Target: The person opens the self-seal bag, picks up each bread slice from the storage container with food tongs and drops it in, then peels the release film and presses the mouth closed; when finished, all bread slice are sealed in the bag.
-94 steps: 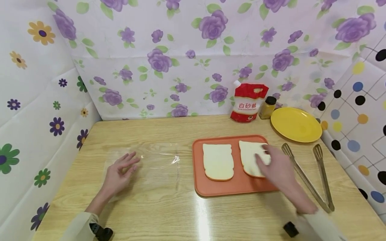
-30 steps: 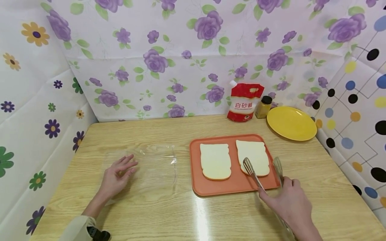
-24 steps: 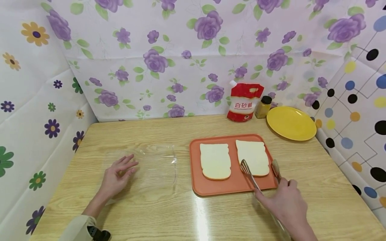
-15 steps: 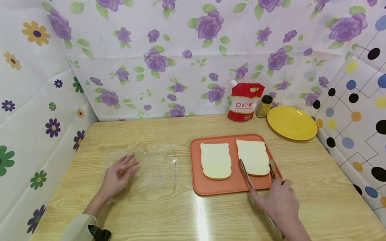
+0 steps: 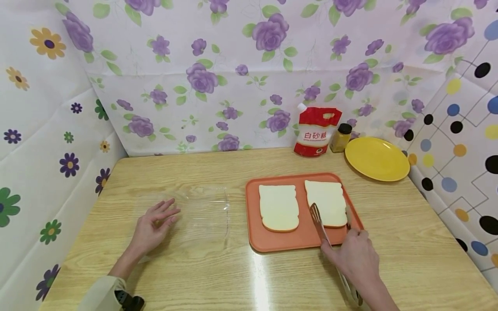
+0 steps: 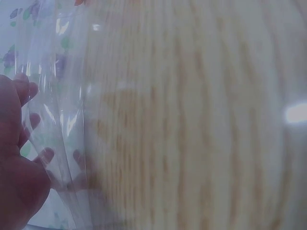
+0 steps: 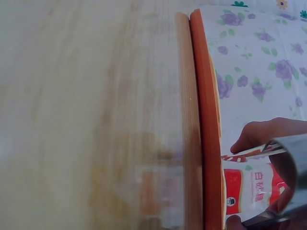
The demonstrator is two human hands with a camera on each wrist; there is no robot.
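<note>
My right hand (image 5: 355, 259) grips metal tongs (image 5: 324, 236) just beyond the tray's front right corner. One slotted end lies at the left edge of the right bread slice (image 5: 327, 203), the other at its right edge. A second bread slice (image 5: 279, 207) lies to the left on the same orange tray (image 5: 268, 244). Over clear plastic film (image 5: 204, 218) on the table, my left hand (image 5: 152, 226) hovers with loosely bent, spread fingers. In the left wrist view, creased film (image 6: 57, 124) stands beside those fingers. The right wrist view shows the tongs' curved metal (image 7: 295, 153) close up.
At the back right stand a red and white sugar pouch (image 5: 317, 131) and a small yellow jar (image 5: 341, 139) with a black lid. A yellow plate (image 5: 377, 159) is beside them. Patterned cloth walls (image 5: 186, 108) border the wooden table (image 5: 218, 276).
The right hand has picked up the tongs from the table right of the tray, then moved left, bringing their ends to both sides of the right slice. The left hand stays in place.
</note>
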